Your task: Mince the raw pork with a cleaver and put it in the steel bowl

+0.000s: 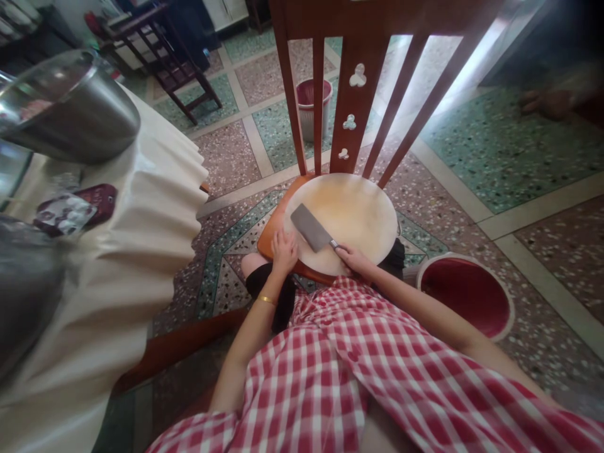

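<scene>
A round, pale cutting board (361,217) lies on the orange-brown seat of a wooden chair in front of me. My right hand (353,259) is closed around the handle of a cleaver (311,228). Its broad grey blade lies flat over the left part of the board and points away from me to the left. At the board's left edge rests my left hand (284,251), fingers stretched out over the rim and nothing visible in them. No food shows on the board.
The chair's slatted back (349,94) rises behind the board. To the right stands a red-lined bucket (467,296); another bin (314,110) is beyond the chair. A cloth-covered table (155,207) at left bears a large steel pot (80,119). Another person's hand (542,102) shows at upper right.
</scene>
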Demonstrator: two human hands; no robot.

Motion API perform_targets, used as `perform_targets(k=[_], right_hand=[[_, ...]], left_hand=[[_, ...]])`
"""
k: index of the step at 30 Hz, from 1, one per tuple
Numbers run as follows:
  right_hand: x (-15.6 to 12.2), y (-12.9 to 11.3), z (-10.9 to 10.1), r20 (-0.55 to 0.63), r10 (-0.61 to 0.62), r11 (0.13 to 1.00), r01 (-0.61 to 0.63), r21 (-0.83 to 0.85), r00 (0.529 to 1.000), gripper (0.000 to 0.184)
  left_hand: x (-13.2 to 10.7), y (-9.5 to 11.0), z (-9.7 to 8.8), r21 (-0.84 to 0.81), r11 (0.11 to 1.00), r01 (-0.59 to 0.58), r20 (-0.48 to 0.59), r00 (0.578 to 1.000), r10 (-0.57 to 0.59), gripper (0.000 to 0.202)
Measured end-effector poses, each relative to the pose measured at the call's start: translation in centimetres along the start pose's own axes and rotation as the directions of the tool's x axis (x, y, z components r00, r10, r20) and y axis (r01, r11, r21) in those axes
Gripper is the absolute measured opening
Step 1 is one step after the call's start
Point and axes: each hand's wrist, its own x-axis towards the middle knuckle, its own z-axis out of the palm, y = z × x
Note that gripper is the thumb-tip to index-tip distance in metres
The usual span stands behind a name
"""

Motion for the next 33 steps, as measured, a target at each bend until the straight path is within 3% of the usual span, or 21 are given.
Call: perform_targets(k=[9, 13, 17, 19, 22, 26, 29, 33], right_hand=[[0.9, 0.7, 0.9, -0.027, -0.037, 0.996, 0.035, -0.083, 0.999, 0.031], [0.3, -0.3, 1.6, 0.021, 0.010, 1.000, -0.010, -0.018, 1.000, 0.027], [0.1, -1.8, 2.2, 0.171, 0.141, 0.961, -0.177, 0.213, 0.975, 0.027], [0.3, -3.1, 2.5, 0.207, 0.125, 0.935, -0.185, 0.301, 0.970, 0.027], [0.7, -6.5, 2.9, 0.233, 0.020, 0.907, -0.115, 0.404, 0.972, 0.027], [1.2, -14.8, 4.4, 0.202, -0.152, 0.901, 0.051, 0.430, 0.968, 0.023], [1.5, -22.7, 6.8, 0.154, -0.323, 0.889, 0.244, 0.388, 0.934, 0.018], [1.7, -33.4, 11.9, 0.153, -0.519, 0.827, 0.449, 0.338, 0.841, 0.015]], left_hand=[[0.1, 0.5, 1.8, 0.003, 1.000, 0.025, 0.030, 0.999, -0.025, 0.051], [-0.5, 0.0, 2.4, -0.159, 0.982, 0.098, 0.030, 0.995, -0.095, 0.048], [-0.1, -1.1, 0.6, -0.413, 0.900, 0.140, 0.009, 0.989, -0.150, 0.044], [0.2, -1.6, -1.6, -0.489, 0.871, 0.058, -0.087, 0.990, -0.115, 0.044], [0.5, -1.8, -5.9, -0.464, 0.881, -0.095, -0.265, 0.964, -0.036, 0.046], [1.9, -1.5, -13.5, -0.274, 0.943, -0.191, -0.412, 0.909, 0.064, 0.049], [4.5, -1.4, -20.9, -0.094, 0.987, -0.127, -0.504, 0.861, 0.063, 0.051], [8.2, -2.9, -31.7, 0.049, 0.997, 0.062, -0.641, 0.767, -0.016, 0.053]])
